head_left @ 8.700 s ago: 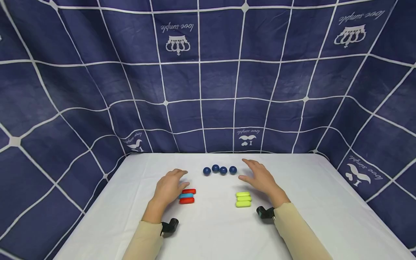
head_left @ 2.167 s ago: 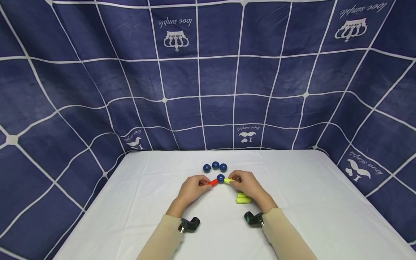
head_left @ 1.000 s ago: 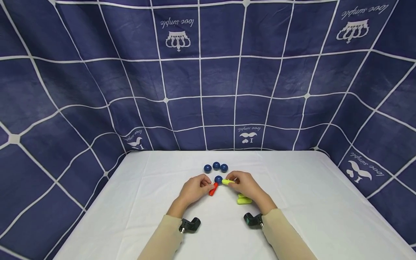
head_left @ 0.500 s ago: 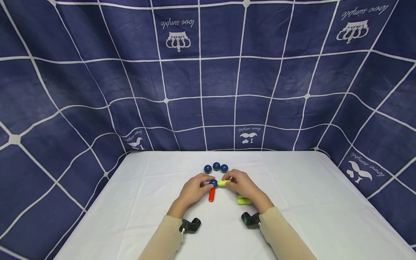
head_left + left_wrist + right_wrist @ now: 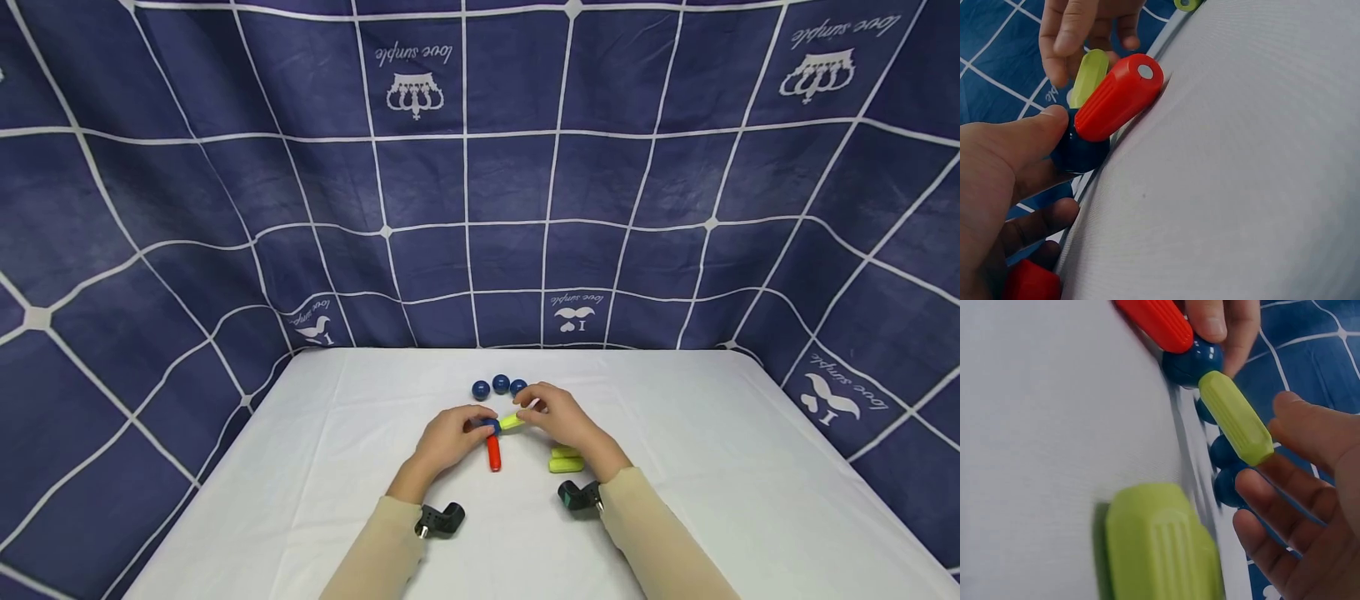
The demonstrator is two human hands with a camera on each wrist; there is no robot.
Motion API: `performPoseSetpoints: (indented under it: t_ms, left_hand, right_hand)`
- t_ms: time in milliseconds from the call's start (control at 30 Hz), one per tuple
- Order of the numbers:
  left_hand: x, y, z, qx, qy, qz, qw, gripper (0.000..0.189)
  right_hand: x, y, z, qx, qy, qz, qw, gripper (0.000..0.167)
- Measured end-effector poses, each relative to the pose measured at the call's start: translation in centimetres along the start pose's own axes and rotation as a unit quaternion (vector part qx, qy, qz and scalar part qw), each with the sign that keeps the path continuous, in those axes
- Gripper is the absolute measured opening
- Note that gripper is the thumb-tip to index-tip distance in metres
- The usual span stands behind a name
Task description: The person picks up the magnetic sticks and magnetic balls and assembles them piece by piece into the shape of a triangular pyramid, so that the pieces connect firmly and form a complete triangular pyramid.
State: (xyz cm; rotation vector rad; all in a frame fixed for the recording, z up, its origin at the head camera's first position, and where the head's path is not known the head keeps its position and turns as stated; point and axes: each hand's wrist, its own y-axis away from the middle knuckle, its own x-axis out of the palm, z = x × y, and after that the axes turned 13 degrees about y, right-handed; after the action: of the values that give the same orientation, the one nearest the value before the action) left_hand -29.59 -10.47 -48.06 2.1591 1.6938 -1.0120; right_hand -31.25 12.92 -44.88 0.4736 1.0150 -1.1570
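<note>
My left hand (image 5: 448, 435) pinches a dark blue ball (image 5: 1079, 153) between thumb and fingers. A red ribbed building stick (image 5: 494, 454) joins the ball and points toward me; its end shows a pale disc in the left wrist view. From the ball's right side a yellow-green stick (image 5: 512, 422) sticks out. My right hand (image 5: 558, 414) is at that stick's far end, a fingertip by it, the thumb apart and the other fingers spread. Another red piece (image 5: 1032, 281) shows under my left palm. The light blue stick is not visible.
Behind my hands several blue balls (image 5: 501, 384) stand in a row on the white table (image 5: 360, 467). Two more yellow-green sticks (image 5: 566, 465) lie side by side, close to my right wrist. A blue checked cloth (image 5: 510, 183) hangs behind and at the sides.
One ball came forward from the row and now joins both sticks. The red stick swung toward me; my left hand shifted from it to the ball. My right fingers loosened from the yellow-green stick.
</note>
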Motion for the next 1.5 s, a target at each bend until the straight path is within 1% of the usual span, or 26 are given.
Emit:
performPoseSetpoints:
  t_ms: [167,300,400,500,600,733,833,967,1133,1267,1433,1500]
  left_hand:
    - [-0.1,0.0,0.0,0.004,0.004,-0.007,1.0,0.021]
    - [-0.2,0.0,0.1,-0.001,0.001,-0.011,0.9999,0.021]
    - [-0.1,0.0,0.1,-0.003,0.005,-0.013,0.9999,0.021]
    - [-0.1,-0.1,0.0,-0.004,0.008,-0.015,0.9998,0.02]
    - [-0.1,-0.1,0.0,-0.009,0.012,-0.013,0.9998,0.022]
    - [-0.1,-0.2,-0.1,-0.009,0.016,-0.009,0.9998,0.023]
    - [-0.1,-0.2,-0.1,-0.005,0.019,-0.01,0.9998,0.022]
    - [-0.1,-0.3,-0.2,-0.008,0.019,-0.011,0.9997,0.021]
    - [0.0,-0.3,-0.2,-0.017,0.018,-0.005,0.9997,0.022]
    - [-0.1,-0.1,-0.3,-0.025,0.02,0.0,0.9995,0.023]
    - [-0.2,0.0,-0.3,-0.03,0.024,0.003,0.9993,0.024]
    - [-0.2,0.0,-0.3,-0.027,0.026,0.002,0.9993,0.024]
  right_hand:
    - [-0.2,-1.1,-0.5,0.038,-0.021,-0.03,0.9986,0.025]
    - [-0.2,-2.0,-1.0,0.062,-0.025,-0.054,0.9963,0.033]
    - [0.1,-2.6,-1.4,0.074,-0.021,-0.062,0.9951,0.037]
    - [0.5,-3.1,-1.7,0.075,-0.011,-0.058,0.9954,0.039]
    - [1.0,-3.5,-1.8,0.065,0.01,-0.046,0.9968,0.039]
    - [1.4,-3.8,-1.8,0.065,0.038,-0.026,0.9968,0.038]
    - [1.3,-3.8,-1.7,0.064,0.05,-0.026,0.9964,0.035]
    - [1.0,-3.4,-1.5,0.061,0.058,-0.03,0.996,0.029]
    - [1.0,-2.7,-1.6,0.08,0.069,-0.034,0.9938,0.026]
    - [1.1,-2.0,-1.8,0.093,0.054,-0.046,0.9931,0.025]
    - [1.0,-1.1,-2.1,0.107,0.017,-0.062,0.9922,0.027]
    - [0.9,-0.7,-2.1,0.109,0.001,-0.069,0.9917,0.028]
